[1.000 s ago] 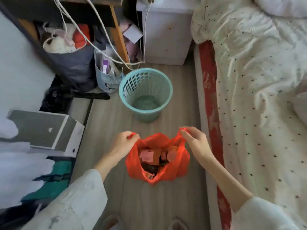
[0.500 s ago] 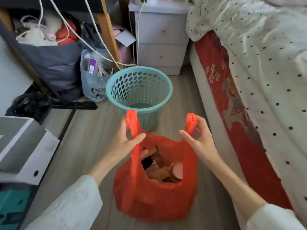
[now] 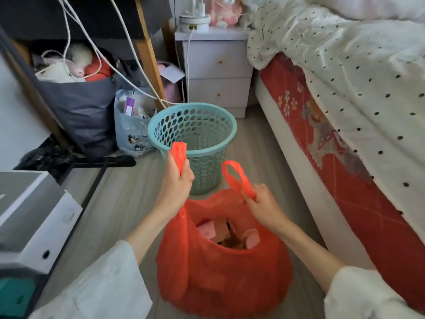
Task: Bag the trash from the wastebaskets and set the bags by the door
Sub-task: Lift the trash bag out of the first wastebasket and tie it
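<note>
Wooden floor point(image 3: 128, 203) bears teal wastebasket point(image 3: 202, 143), apparently empty.

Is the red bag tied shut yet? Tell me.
No: the red bag gapes open, left hand and right hand each gripping a separate handle.

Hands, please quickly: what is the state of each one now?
Left hand: closed on one handle of the red bag.
Right hand: pinches the bag's other handle.

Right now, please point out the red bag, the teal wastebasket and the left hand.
red bag point(image 3: 220, 279), head view, on its front wall below the opening.
teal wastebasket point(image 3: 208, 173), head view, on its perforated outer wall.
left hand point(image 3: 177, 180), head view, on the back of the hand.
</note>
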Demonstrator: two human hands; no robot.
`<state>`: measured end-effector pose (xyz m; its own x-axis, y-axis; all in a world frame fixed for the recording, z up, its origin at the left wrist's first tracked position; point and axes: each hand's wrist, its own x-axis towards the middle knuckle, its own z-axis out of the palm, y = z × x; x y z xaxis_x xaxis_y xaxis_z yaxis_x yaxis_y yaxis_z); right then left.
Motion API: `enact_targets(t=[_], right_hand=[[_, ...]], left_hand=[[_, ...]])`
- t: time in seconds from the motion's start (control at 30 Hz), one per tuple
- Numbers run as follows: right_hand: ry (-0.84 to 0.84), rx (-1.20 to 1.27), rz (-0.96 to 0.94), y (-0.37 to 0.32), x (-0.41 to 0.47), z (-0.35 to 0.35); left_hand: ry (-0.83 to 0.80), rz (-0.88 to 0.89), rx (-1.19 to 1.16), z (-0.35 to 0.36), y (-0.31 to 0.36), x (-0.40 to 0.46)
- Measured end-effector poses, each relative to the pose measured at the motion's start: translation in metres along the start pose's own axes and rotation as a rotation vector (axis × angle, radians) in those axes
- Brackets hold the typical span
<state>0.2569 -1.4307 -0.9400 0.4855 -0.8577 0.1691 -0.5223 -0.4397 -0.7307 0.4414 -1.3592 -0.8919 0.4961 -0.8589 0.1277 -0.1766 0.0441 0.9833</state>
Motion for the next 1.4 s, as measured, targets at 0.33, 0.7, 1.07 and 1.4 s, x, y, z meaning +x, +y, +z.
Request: enact_targets(t=[0.33,0.7,1.07,1.4], right_hand=[[0.225,0.872,0.406,-0.026,-0.014,0.002],[0.237,1.085,0.472,-0.01,-0.013,0.005],[0.125,1.078,0.47,-0.016,-0.027,0.002],[0.067,0.909,0.528,-0.003,-0.03,0.009]], left_hand=[[0.169,0.012,-0.159,-0.026,-0.027,-0.03],[0.424,-0.016,-0.214,-0.052,-0.032,-0.058],[-0.235,-0.276,0.072,-0.026,-0.057,-0.059],[0.208,-0.294,-0.229,-0.008,-0.072,-0.047]])
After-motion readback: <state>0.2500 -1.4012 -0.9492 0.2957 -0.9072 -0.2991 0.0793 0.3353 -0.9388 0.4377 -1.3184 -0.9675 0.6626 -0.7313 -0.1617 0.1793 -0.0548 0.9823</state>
